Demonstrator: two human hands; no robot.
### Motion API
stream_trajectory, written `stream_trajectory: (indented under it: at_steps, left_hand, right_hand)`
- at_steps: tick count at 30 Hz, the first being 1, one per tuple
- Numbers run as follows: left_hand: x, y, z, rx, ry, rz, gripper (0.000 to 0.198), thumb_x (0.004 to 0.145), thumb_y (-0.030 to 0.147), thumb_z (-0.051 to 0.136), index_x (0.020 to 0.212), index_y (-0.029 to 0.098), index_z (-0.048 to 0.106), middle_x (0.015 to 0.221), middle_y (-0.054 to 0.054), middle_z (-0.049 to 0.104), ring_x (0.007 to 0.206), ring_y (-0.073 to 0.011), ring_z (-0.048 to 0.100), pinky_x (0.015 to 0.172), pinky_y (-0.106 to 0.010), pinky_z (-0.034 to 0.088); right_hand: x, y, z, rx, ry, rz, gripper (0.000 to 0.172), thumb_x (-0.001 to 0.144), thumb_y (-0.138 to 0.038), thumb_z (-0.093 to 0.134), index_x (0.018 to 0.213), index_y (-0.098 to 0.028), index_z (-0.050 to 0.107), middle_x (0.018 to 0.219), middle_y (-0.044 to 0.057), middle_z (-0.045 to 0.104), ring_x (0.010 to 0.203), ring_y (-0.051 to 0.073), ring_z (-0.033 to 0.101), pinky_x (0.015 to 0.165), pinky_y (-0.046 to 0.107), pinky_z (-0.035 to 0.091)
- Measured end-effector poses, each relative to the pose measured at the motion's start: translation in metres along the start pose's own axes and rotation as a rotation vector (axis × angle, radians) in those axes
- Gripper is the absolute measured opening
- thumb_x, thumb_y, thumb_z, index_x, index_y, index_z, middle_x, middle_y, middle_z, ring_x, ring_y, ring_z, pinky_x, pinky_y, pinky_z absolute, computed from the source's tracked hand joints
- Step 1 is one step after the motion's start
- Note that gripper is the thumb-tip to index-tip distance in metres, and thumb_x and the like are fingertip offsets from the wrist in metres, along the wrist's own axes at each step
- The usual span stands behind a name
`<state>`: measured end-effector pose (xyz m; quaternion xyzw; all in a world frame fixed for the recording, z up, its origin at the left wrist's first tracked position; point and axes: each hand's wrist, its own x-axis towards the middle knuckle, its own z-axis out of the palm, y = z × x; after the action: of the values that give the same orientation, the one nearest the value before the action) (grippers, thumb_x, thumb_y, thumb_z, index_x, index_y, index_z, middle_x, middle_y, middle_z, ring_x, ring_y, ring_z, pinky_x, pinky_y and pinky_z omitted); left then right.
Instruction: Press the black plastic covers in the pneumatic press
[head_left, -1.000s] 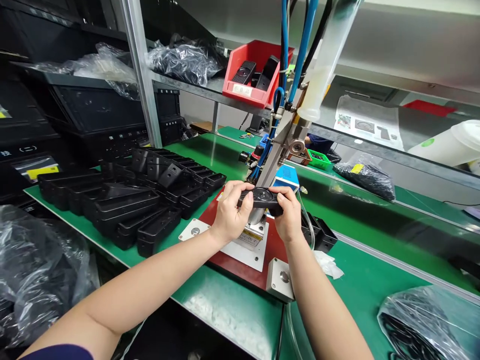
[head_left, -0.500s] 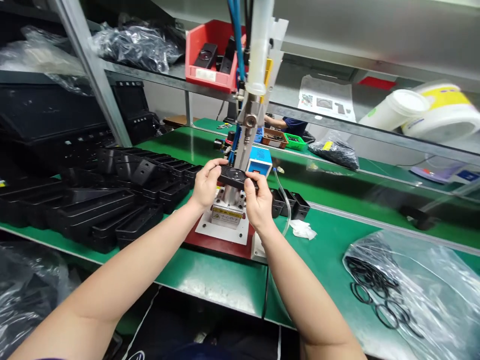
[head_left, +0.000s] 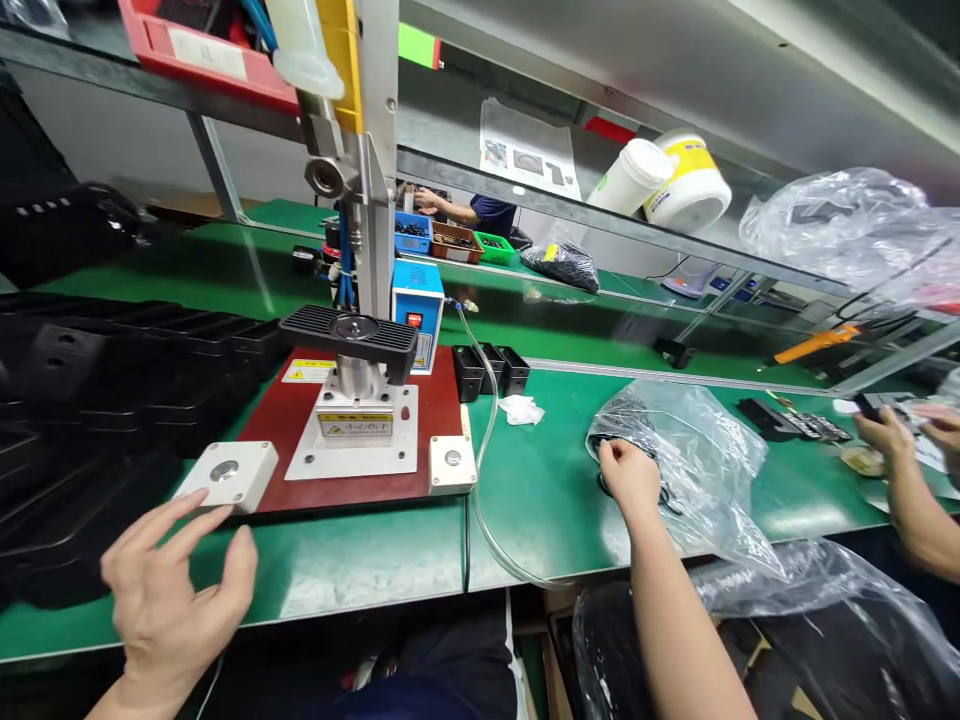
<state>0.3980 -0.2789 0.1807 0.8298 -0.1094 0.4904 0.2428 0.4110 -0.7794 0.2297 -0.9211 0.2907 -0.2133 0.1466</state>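
A black slotted plastic part (head_left: 349, 339) rests on the metal post of a small press (head_left: 358, 400) mounted on a red base plate. My left hand (head_left: 172, 590) hovers open, fingers spread, just in front of the white push-button block (head_left: 225, 472) at the plate's left corner. My right hand (head_left: 630, 478) reaches into the mouth of a clear plastic bag (head_left: 690, 465) holding black rubber rings, fingers curled; what they hold is hidden.
Rows of black plastic housings (head_left: 90, 390) fill the left of the green bench. A second button block (head_left: 452, 462), a clear hose, small black cases (head_left: 491, 368) and a white rag (head_left: 523, 408) lie near the press. Another person's hands (head_left: 904, 430) work at far right.
Both hands have let go of the black part, which now sits on the press post. My left hand dropped toward the left button block; my right hand moved right into the bag.
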Motion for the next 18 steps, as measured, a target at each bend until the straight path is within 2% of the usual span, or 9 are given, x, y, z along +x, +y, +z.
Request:
stream_trajectory:
  at_steps: [2,4,6,8,11,15,18]
  left_hand:
    - [0.002,0.000,0.004,-0.002,0.008,-0.021,0.048,0.078,0.023,0.066,0.124,0.031,0.055,0.126,-0.008,0.059,0.115,-0.0382,0.058,0.098,-0.062,0.044]
    - [0.005,0.000,0.006,-0.003,-0.019,-0.034,0.050,0.079,0.023,0.064,0.126,0.034,0.054,0.131,-0.006,0.057,0.117,-0.0388,0.056,0.097,-0.063,0.044]
    - [0.005,0.000,0.006,-0.007,-0.043,-0.042,0.048,0.080,0.021,0.062,0.125,0.036,0.054,0.131,-0.005,0.056,0.116,-0.0386,0.057,0.096,-0.064,0.045]
    - [0.005,-0.001,0.005,-0.005,-0.049,-0.025,0.042,0.080,0.019,0.063,0.119,0.031,0.057,0.127,-0.007,0.058,0.112,-0.0378,0.058,0.094,-0.063,0.046]
    - [0.003,-0.002,0.004,-0.006,-0.036,0.001,0.029,0.078,0.016,0.065,0.106,0.023,0.062,0.119,-0.013,0.061,0.109,-0.0354,0.060,0.095,-0.058,0.046]
    - [0.004,-0.001,0.004,-0.012,-0.059,-0.023,0.024,0.078,0.013,0.065,0.100,0.021,0.062,0.118,-0.014,0.061,0.111,-0.0331,0.059,0.097,-0.053,0.046]
    - [0.005,0.000,0.003,-0.024,-0.052,-0.046,0.024,0.078,0.012,0.065,0.100,0.022,0.063,0.117,-0.013,0.060,0.111,-0.0328,0.059,0.097,-0.052,0.046]
  right_hand:
    - [-0.002,0.019,-0.003,-0.146,-0.044,0.022,0.029,0.084,-0.033,0.055,0.096,-0.014,0.073,0.091,0.015,0.066,0.087,0.029,0.063,0.080,0.041,0.048]
    - [-0.003,0.024,-0.001,-0.248,-0.090,-0.004,0.030,0.084,-0.031,0.058,0.106,-0.016,0.072,0.104,0.016,0.064,0.097,0.029,0.062,0.083,0.039,0.047]
    - [-0.003,0.023,0.003,-0.316,-0.125,-0.040,0.027,0.086,-0.029,0.058,0.106,-0.017,0.072,0.106,0.015,0.063,0.102,0.029,0.060,0.084,0.037,0.047]
    - [0.000,0.019,0.004,-0.358,-0.138,-0.063,0.026,0.089,-0.029,0.054,0.104,-0.018,0.073,0.103,0.014,0.063,0.103,0.028,0.059,0.082,0.036,0.047]
    - [0.005,0.015,-0.003,-0.398,-0.141,-0.074,0.028,0.091,-0.030,0.051,0.102,-0.019,0.073,0.099,0.014,0.063,0.096,0.028,0.061,0.078,0.035,0.047]
    - [0.009,0.009,-0.022,-0.444,-0.168,-0.115,0.023,0.086,-0.028,0.055,0.092,-0.016,0.074,0.088,0.014,0.063,0.080,0.028,0.062,0.070,0.037,0.046]
    - [0.003,-0.013,-0.040,-0.440,-0.161,-0.192,0.020,0.086,-0.031,0.056,0.085,-0.019,0.072,0.082,0.010,0.063,0.072,0.026,0.061,0.065,0.036,0.045]
